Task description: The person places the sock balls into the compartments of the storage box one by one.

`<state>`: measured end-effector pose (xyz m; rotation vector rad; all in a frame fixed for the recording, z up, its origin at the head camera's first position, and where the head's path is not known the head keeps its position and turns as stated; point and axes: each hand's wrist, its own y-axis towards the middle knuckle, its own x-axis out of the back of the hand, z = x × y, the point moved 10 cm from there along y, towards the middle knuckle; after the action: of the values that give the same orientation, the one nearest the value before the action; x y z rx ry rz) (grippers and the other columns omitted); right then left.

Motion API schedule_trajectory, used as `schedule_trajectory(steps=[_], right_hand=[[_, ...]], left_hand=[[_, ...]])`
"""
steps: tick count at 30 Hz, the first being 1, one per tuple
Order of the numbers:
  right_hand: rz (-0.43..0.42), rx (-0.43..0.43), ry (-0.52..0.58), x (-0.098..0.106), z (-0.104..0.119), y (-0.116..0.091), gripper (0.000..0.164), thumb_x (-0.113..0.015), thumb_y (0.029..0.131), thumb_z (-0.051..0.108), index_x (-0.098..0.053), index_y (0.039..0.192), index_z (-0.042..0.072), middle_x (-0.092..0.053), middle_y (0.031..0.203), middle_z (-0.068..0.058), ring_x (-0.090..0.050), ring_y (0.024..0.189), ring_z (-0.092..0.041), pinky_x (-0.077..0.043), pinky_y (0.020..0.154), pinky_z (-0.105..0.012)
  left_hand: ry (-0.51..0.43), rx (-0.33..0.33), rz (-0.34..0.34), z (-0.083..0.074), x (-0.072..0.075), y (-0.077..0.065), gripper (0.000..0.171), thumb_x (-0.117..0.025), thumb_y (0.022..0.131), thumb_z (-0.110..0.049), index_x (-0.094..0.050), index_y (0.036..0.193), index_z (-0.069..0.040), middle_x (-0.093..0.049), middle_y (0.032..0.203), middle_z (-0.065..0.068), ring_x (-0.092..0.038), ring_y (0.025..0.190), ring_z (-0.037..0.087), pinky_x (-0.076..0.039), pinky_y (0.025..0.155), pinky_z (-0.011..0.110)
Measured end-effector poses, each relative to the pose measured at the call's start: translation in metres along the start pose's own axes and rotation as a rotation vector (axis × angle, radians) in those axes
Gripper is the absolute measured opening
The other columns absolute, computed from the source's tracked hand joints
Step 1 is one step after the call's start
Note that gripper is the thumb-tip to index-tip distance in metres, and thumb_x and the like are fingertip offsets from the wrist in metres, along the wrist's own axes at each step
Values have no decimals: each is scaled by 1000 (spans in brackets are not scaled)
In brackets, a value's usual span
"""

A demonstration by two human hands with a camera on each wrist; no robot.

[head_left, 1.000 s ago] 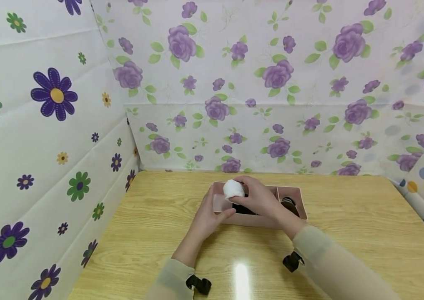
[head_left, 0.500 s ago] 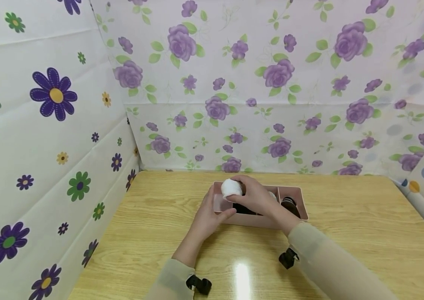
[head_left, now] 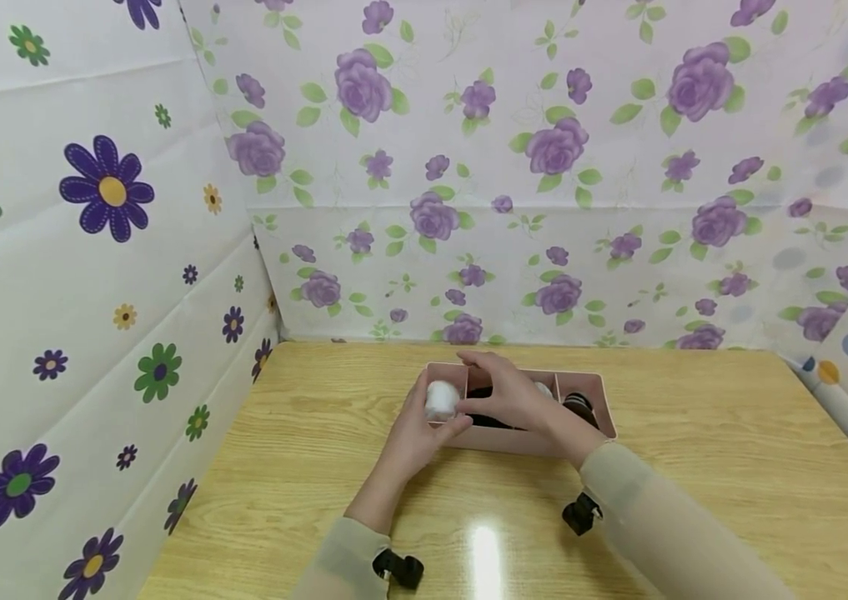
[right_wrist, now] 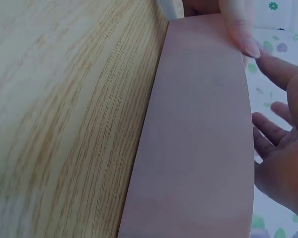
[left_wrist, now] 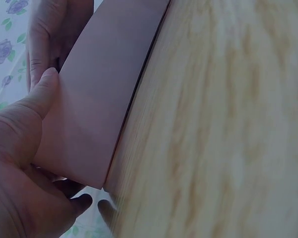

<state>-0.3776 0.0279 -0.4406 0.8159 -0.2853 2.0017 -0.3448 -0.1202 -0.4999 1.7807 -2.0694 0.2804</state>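
A long pink divided box (head_left: 517,442) sits on the table. At its left end my left hand (head_left: 410,433) grips it, with the thumb on the front wall and the fingers round the end; the left wrist view shows this thumb (left_wrist: 39,96) on the rim. In the left compartment lies a white rolled bundle (head_left: 442,400), soft like cloth. Over the box hovers my right hand (head_left: 509,396), its thumb and fingers spread, the thumb beside the bundle and nothing visible in its grasp. Below that hand, a black item (head_left: 491,417) fills the adjoining compartment.
A brown item with a striped band (head_left: 579,407) lies in the box's right compartment. Part of a whitish item (head_left: 544,388) shows behind my right wrist. Floral sheeting (head_left: 469,275) hangs behind the wooden table (head_left: 694,467).
The white bundle has gone from my right hand down into the left compartment. My right hand has let go and its fingers have spread. The left hand stays put on the box.
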Motion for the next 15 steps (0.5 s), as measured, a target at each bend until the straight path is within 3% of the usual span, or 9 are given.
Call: schedule_trajectory(steps=[2, 6, 15], right_hand=[[11, -8, -6, 3, -1, -3, 88, -84, 102, 31, -36, 174, 13, -38, 175, -12, -34, 161, -38, -43, 121, -64], [7, -6, -38, 9, -2, -8, 87, -82, 104, 33, -35, 174, 13, -38, 175, -12, -34, 161, -37, -43, 122, -63], [-81, -80, -205, 29, -18, -30, 79, -71, 110, 45, -36, 174, 16, -38, 175, -14, -36, 160, -42, -41, 121, -67]], left_hand=[[25, 4, -11, -1, 1, -1, 113, -85, 100, -44, -10, 179, -14, -25, 180, 15, -52, 146, 41, -55, 109, 58], [54, 6, -21, -3, 2, -2, 115, -84, 99, -49, -10, 179, -12, -25, 180, 17, -44, 154, 43, -49, 115, 63], [58, -3, -28, -4, 2, -4, 113, -83, 100, -46, -10, 178, -8, -28, 178, 21, -52, 146, 43, -49, 114, 63]])
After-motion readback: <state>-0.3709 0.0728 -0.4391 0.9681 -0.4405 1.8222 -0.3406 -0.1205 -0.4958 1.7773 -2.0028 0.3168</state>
